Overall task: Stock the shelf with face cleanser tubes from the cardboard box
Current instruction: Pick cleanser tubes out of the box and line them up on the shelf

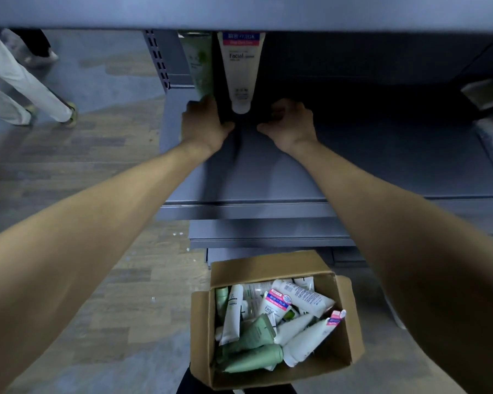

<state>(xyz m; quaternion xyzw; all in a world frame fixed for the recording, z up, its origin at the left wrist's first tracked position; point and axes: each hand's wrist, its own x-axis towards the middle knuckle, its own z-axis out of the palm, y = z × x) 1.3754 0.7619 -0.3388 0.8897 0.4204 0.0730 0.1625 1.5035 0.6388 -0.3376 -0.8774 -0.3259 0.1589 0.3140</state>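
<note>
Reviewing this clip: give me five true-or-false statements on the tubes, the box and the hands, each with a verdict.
1. A white cleanser tube with a pink band stands cap-down on the grey metal shelf. True.
2. The brown cardboard box is empty. False: many white and green tubes lie in it.
3. A green tube stands left of the white one. True.
4. The right hand holds a tube. False: it holds nothing visible.
5. The left hand is inside the box. False: it is on the shelf by the green tube.

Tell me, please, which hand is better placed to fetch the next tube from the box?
Probably the right hand: it holds nothing, while the left hand rests at the green tube.
</note>
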